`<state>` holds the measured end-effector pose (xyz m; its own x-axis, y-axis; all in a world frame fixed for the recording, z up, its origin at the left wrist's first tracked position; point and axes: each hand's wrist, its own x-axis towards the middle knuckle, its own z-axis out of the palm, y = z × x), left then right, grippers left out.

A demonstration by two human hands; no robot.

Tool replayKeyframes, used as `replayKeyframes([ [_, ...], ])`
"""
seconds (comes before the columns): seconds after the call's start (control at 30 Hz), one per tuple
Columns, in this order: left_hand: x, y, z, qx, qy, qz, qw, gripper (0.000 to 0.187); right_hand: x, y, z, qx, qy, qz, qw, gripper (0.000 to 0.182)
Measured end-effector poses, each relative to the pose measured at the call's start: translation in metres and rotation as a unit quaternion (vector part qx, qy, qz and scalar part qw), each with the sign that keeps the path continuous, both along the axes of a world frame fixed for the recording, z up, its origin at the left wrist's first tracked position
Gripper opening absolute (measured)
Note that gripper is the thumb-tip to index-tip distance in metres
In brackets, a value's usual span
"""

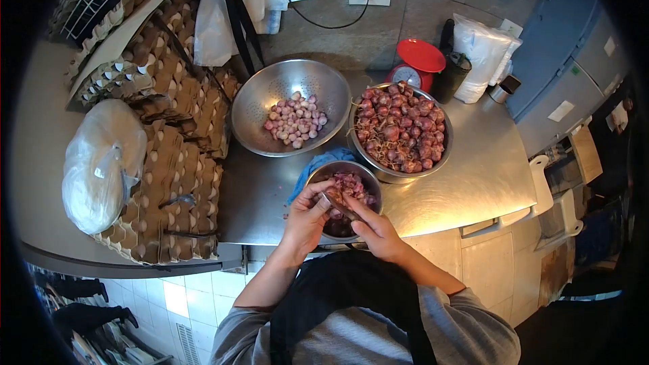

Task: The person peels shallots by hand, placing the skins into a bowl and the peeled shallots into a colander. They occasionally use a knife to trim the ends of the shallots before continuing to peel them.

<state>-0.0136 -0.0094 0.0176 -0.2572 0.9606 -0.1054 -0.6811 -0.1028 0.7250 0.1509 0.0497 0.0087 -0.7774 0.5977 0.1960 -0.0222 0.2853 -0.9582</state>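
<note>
Your left hand [306, 215] curls nearly closed above the small bowl [378, 189]; I cannot tell what it pinches. Your right hand [380, 233] wraps a small knife [348, 211]. Its blade sits close to your left fingers, so a slip could nick them. Beneath lie papery purple peelings [356, 183]; farther left, smooth pale bulbs [297, 120] in a perforated steel colander [251, 113]; farther right, stringy-rooted onions [403, 126] heap a deep bowl [399, 177].

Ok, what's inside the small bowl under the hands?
Purple peelings show inside the small bowl. The left hand and right hand block part; whatever lies beneath the peelings can't be seen.
</note>
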Motion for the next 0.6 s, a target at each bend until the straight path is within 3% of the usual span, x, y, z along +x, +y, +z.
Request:
replayKeyframes([
  [0.6, 0.005, 0.003, -0.009, -0.017, -0.026, -0.001, 1.0, 0.02, 0.013, -0.002, 0.0, 0.03, -0.006, -0.02, 0.999, 0.045],
])
